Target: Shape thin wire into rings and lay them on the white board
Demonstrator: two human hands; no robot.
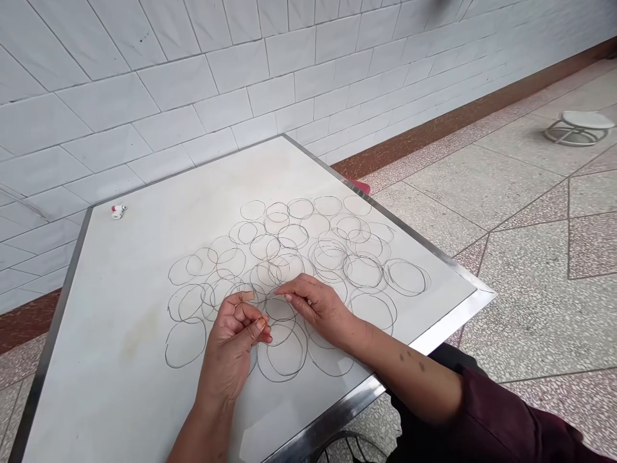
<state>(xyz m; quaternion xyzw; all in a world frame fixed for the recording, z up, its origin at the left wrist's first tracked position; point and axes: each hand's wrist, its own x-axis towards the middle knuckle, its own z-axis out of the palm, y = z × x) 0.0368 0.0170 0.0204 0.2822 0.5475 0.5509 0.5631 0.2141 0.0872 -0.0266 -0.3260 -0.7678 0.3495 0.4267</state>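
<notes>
Bare forearms point(409, 379) reach in from the lower edge of the view and end in two hands held close together above the bench. The fingers point(255, 318) of the left hand point(231, 344) curl together toward the palm, with the thumb raised just beside them. The right hand point(318, 308) lies almost flat, its fingers point(294, 297) extended and together, with their tips nearly meeting the left hand. Whether either hand clamps a strand of wire is too fine to tell.

Directly beneath and around both hands lie thin dark wire rings point(289, 257), dozens of them overlapping in a loose, single spread across the middle of the bench point(120, 334). The bench has a white top and a steel edge. A small red-and-white object point(118, 211) sits near its far left corner, well apart from the rings.

A maroon sleeve point(501, 411) shows at the lower right. Beyond the bench run a white tiled wall point(144, 83) and a patterned terrazzo floor point(506, 193), where a round white stool point(578, 125) with wire legs stands.
</notes>
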